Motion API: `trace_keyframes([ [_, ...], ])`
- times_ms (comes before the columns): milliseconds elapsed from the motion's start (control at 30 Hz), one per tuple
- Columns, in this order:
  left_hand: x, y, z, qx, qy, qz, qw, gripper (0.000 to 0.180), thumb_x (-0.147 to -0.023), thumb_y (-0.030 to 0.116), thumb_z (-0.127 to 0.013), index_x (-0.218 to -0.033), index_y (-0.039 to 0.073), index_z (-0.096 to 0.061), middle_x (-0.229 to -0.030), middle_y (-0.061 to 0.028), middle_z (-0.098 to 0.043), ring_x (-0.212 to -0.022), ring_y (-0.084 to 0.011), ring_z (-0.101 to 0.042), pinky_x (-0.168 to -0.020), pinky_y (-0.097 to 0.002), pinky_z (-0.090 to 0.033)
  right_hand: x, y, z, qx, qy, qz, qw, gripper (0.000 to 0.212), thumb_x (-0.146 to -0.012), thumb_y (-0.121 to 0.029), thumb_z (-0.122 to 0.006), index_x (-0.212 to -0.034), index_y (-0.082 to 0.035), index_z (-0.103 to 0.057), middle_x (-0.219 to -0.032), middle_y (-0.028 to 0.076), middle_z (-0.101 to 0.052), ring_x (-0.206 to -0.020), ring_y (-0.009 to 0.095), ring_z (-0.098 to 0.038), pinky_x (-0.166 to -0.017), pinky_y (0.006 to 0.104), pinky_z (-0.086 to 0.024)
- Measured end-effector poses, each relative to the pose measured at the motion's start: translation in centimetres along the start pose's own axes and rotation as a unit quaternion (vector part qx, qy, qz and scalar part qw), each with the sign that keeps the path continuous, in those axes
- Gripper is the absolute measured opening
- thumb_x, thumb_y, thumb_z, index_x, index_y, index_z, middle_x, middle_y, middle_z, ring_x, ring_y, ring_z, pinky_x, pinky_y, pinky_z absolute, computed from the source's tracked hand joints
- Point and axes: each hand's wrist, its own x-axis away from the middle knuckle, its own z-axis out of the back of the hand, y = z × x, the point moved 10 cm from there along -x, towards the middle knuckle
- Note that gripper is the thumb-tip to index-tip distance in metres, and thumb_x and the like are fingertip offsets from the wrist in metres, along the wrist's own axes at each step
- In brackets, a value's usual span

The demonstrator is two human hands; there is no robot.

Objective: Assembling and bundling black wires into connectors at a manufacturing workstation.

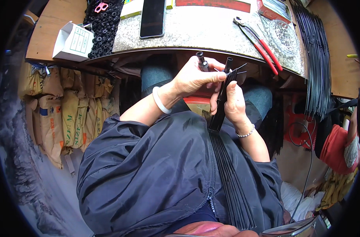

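Observation:
My right hand [234, 103] is closed around a black umbrella frame [219, 112], a bundle of slim ribs about a round tube whose open end points away from me. Its long thin ribs [233, 181] trail down over my dark jacket. My left hand [195, 77] is closed, with a short black cylindrical piece [202, 62] sticking up between its fingers. The left thumb and forefinger pinch together at the frame's upper end, where a few thin rib tips fan out. What exactly sits between those fingertips is too small to make out.
On the table ahead are a black phone [152, 19], red-handled pliers [262, 51], a clear dish [280, 35] and a white box [74, 41]. Small black notched parts [105, 29] heap at left, with pink scissors [101, 7]. Black ribs [316, 55] overhang the right edge.

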Motion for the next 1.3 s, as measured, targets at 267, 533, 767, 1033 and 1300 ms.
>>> trace_keyframes([
  [267, 0.0, 0.6, -0.6, 0.084, -0.059, -0.002, 0.995, 0.016, -0.080, 0.007, -0.072, -0.093, 0.000, -0.065, -0.074, -0.0054, -0.064, -0.060, -0.0087, -0.056, -0.054, -0.0212, -0.044, -0.1, 0.6, -0.3, -0.025, -0.037, -0.016, 0.999, 0.076, -0.092, -0.063, -0.021, -0.099, 0.004, -0.054, -0.055, 0.011, -0.058, -0.039, 0.013, -0.051, -0.043, 0.0212, -0.043],
  [533, 0.1, 0.4, 0.5, -0.003, -0.033, 0.005, 0.999, 0.019, -0.081, 0.010, -0.072, -0.095, 0.000, -0.066, -0.074, -0.0037, -0.064, -0.062, -0.0072, -0.057, -0.057, -0.0201, -0.047, -0.2, 1.5, -0.5, -0.070, -0.061, -0.034, 0.995, 0.075, -0.093, -0.062, -0.023, -0.091, 0.003, -0.058, -0.053, 0.009, -0.055, -0.038, 0.013, -0.049, -0.042, 0.0217, -0.040],
  [767, -1.1, 4.5, 2.6, 0.069, 0.045, -0.077, 0.994, 0.045, -0.096, 0.025, -0.050, -0.132, 0.000, -0.037, -0.112, -0.0152, -0.058, -0.100, -0.0176, -0.059, -0.088, -0.0285, -0.049, -0.2, 1.6, -0.7, -0.032, -0.020, -0.045, 0.998, 0.067, -0.092, -0.063, -0.026, -0.073, -0.004, -0.051, -0.048, 0.005, -0.047, -0.041, 0.012, -0.045, -0.042, 0.0237, -0.039],
  [1033, -1.5, 4.8, -2.0, -0.004, -0.049, -0.027, 0.998, 0.039, -0.095, 0.030, -0.051, -0.117, -0.001, -0.055, -0.102, -0.0058, -0.060, -0.095, -0.0118, -0.057, -0.090, -0.0273, -0.047, 0.1, 1.9, 0.1, -0.036, 0.021, -0.052, 0.998, 0.065, -0.092, -0.062, -0.027, -0.074, -0.004, -0.050, -0.049, 0.004, -0.047, -0.041, 0.012, -0.044, -0.042, 0.0237, -0.039],
  [1300, -1.6, 4.3, -1.5, -0.033, -0.020, -0.023, 0.999, 0.038, -0.094, 0.022, -0.056, -0.123, -0.001, -0.052, -0.103, -0.0094, -0.065, -0.096, -0.0150, -0.062, -0.086, -0.0277, -0.051, 0.1, 1.9, 0.3, -0.044, 0.026, -0.055, 0.997, 0.065, -0.092, -0.062, -0.027, -0.076, -0.004, -0.050, -0.049, 0.004, -0.047, -0.041, 0.012, -0.043, -0.042, 0.0238, -0.038],
])
